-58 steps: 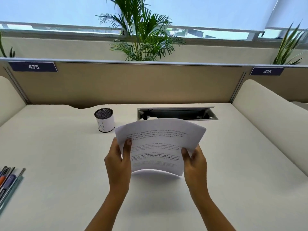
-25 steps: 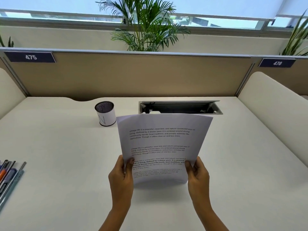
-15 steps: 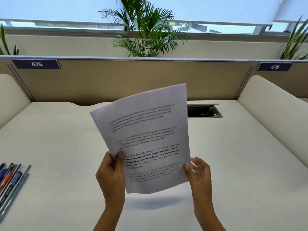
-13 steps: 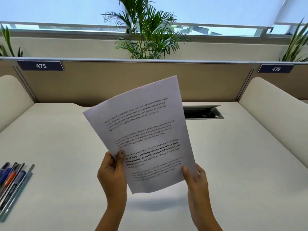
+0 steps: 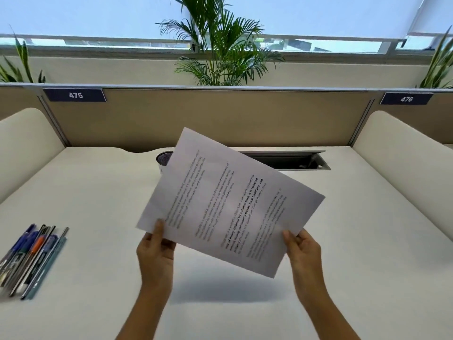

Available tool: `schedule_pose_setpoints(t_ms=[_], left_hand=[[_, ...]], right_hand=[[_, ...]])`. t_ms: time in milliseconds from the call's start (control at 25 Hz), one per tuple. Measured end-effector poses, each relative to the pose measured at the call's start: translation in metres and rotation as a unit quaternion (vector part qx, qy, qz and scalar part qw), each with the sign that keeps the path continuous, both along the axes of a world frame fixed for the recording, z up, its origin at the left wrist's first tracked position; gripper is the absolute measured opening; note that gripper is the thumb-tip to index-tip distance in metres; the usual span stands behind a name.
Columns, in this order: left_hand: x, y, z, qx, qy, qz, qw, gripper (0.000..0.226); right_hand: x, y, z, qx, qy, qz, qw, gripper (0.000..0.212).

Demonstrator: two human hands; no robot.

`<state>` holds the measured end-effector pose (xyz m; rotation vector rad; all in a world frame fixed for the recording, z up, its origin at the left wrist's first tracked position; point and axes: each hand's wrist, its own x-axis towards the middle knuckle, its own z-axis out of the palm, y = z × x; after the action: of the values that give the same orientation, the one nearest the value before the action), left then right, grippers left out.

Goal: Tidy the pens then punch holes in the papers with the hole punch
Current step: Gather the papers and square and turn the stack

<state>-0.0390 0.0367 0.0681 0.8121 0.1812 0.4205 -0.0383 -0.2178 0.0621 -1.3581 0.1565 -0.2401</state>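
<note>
Papers (image 5: 230, 204) held up above the desk (image 5: 98, 192), clear of its surface, turned sideways so the printed lines ran up the page, right end tilted lower. Left hand (image 5: 155, 251) pinched the near left corner, thumb on top, fingers curled underneath. Right hand (image 5: 302, 249) gripped the near edge toward the right, thumb on the printed face, other fingers behind the sheet. Shadow of the sheet lay on the desk below. Pens (image 5: 31, 256) lay bunched side by side at the desk's left edge, well apart from the hands. Pen cup (image 5: 163, 159) stood at the back, mostly hidden behind the papers' far corner. Cable tray (image 5: 289, 161) sat open beside it, under the partition (image 5: 196, 119).
</note>
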Motion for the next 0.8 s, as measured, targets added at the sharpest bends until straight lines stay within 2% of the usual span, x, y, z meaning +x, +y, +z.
schedule_pose_setpoints(t_ms=[80, 120, 200, 280, 400, 560, 720, 800], left_hand=[[-0.004, 0.030, 0.001, 0.005, -0.001, -0.047, 0.999, 0.038], [-0.006, 0.041, 0.002, 0.037, 0.005, -0.078, 0.996, 0.042], [-0.006, 0.053, 0.007, 0.178, 0.020, -0.120, 0.977, 0.035], [-0.004, 0.050, 0.012, 0.340, 0.030, -0.126, 0.931, 0.023], [-0.003, 0.027, 0.017, 0.461, 0.031, -0.036, 0.886, 0.022], [-0.010, -0.001, 0.002, 0.434, 0.053, 0.111, 0.892, 0.017], [-0.022, -0.015, -0.044, 0.433, 0.114, 0.124, 0.886, 0.009], [-0.026, -0.018, -0.057, 0.442, 0.134, 0.112, 0.880, 0.014]], right_hand=[[-0.001, -0.015, 0.003, -0.062, -0.008, -0.014, 0.998, 0.019], [-0.002, -0.021, 0.005, -0.091, -0.013, -0.019, 0.996, 0.020], [-0.003, -0.027, 0.006, -0.138, -0.022, -0.029, 0.990, 0.022], [-0.003, -0.027, 0.006, -0.172, -0.032, -0.041, 0.984, 0.019], [-0.003, -0.018, 0.006, -0.193, -0.048, -0.067, 0.978, 0.016], [-0.006, -0.008, -0.003, -0.178, -0.065, -0.107, 0.976, 0.019], [-0.015, -0.002, -0.042, -0.221, 0.006, -0.100, 0.970, 0.013], [-0.017, -0.002, -0.056, -0.237, 0.039, -0.099, 0.966, 0.014]])
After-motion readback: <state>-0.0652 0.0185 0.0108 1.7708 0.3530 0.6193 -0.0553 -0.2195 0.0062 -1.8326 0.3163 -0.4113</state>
